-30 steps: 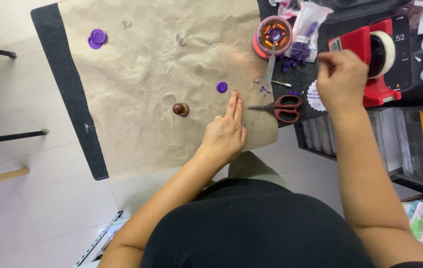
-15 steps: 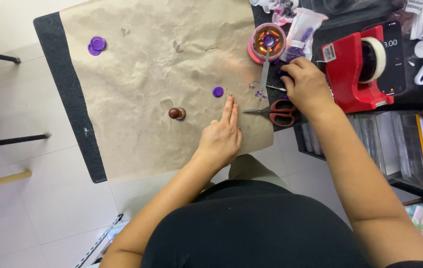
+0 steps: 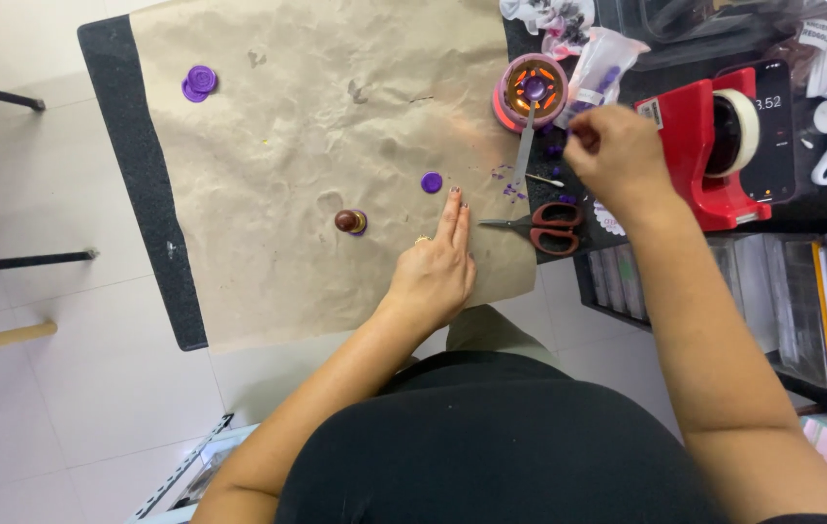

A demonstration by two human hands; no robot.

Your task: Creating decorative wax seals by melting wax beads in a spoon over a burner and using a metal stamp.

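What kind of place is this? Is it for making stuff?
Probably a home craft table. Brown paper covers it, purple wax seals lie on it beside a small stamp, and scissors, a red tape dispenser and a little wax melter sit close by.

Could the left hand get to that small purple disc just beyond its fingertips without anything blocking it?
Probably yes. The left hand lies flat on the brown paper, fingers pointing at the small purple disc. Only bare paper lies between them. The scissors sit off to the right, out of that path.
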